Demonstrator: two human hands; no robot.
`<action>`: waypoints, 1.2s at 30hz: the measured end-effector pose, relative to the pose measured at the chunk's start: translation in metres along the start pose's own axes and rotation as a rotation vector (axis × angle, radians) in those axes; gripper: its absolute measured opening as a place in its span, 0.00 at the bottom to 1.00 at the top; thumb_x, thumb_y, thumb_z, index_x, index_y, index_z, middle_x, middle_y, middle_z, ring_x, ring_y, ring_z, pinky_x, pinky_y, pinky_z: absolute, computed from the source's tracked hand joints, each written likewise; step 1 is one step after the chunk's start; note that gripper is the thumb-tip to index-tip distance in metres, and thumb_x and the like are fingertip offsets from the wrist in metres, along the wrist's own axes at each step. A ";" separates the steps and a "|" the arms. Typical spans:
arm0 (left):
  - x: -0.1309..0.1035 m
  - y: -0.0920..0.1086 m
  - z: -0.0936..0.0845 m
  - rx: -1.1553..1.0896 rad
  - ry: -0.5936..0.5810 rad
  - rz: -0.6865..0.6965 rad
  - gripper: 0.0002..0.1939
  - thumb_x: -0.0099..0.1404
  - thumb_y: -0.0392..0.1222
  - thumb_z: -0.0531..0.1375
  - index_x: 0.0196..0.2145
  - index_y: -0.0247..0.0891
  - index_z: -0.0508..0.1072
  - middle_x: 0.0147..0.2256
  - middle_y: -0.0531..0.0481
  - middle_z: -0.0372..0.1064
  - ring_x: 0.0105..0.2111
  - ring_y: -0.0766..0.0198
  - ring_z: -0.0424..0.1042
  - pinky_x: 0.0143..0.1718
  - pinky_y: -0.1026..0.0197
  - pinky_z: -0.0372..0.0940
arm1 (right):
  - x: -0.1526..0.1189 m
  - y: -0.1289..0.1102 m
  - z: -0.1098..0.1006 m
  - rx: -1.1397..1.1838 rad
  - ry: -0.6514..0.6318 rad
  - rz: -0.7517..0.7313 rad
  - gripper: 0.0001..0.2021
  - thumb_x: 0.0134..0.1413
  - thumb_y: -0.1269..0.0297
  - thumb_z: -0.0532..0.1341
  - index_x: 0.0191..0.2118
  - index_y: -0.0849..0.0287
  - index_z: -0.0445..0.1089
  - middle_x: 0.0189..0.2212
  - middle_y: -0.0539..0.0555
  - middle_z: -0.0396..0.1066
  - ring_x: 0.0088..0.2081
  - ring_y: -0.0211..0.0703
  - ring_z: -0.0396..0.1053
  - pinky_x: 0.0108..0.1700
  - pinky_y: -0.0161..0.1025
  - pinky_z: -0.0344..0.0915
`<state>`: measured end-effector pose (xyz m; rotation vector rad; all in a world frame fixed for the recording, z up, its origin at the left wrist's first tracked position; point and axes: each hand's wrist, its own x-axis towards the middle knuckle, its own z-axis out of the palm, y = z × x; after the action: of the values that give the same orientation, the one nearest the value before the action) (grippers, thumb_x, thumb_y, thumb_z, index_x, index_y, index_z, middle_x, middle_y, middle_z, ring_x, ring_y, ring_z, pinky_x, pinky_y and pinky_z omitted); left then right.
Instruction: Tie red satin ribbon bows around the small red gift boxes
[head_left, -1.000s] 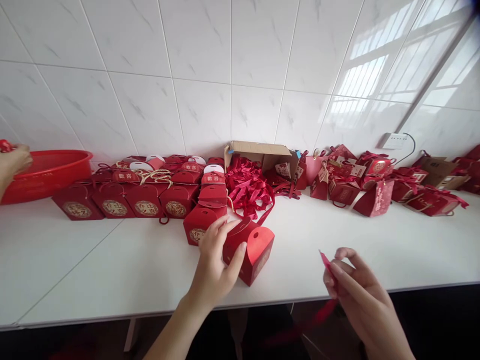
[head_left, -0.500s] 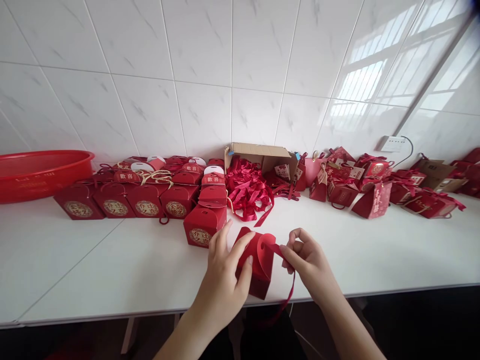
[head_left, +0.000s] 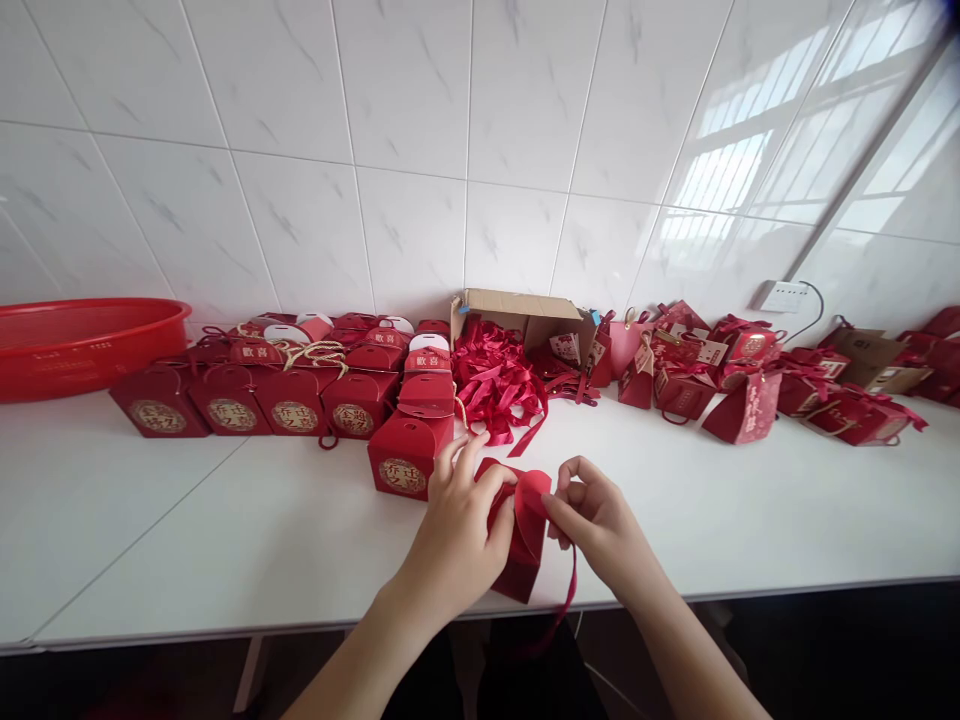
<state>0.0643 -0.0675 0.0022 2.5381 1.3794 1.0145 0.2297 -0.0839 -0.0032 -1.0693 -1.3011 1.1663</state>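
Two hands work at the front edge: my right hand pinches a narrow dark-red ribbon at the rounded flap of a small red cardboard box. My left hand curves over the box top, fingers bent. The box stands upright near the table edge, flap side facing right; its long axis, I cannot tell. Beyond lies a tangled red ribbon pile.

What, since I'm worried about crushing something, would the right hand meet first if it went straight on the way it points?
Probably the raised flap of the red box beside the right hand; depth is unclear, so its fingers may be touching it.
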 end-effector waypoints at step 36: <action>0.011 -0.009 -0.033 -0.171 0.177 0.014 0.15 0.62 0.41 0.57 0.47 0.41 0.69 0.45 0.46 0.69 0.46 0.57 0.69 0.48 0.55 0.65 | 0.030 -0.039 -0.007 0.081 -0.133 -0.223 0.09 0.55 0.58 0.62 0.30 0.58 0.71 0.27 0.49 0.68 0.31 0.36 0.64 0.37 0.34 0.60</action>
<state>0.0424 -0.0608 0.0306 2.3874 1.2529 1.3262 0.2351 -0.0584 0.0393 -0.7762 -1.4247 1.1254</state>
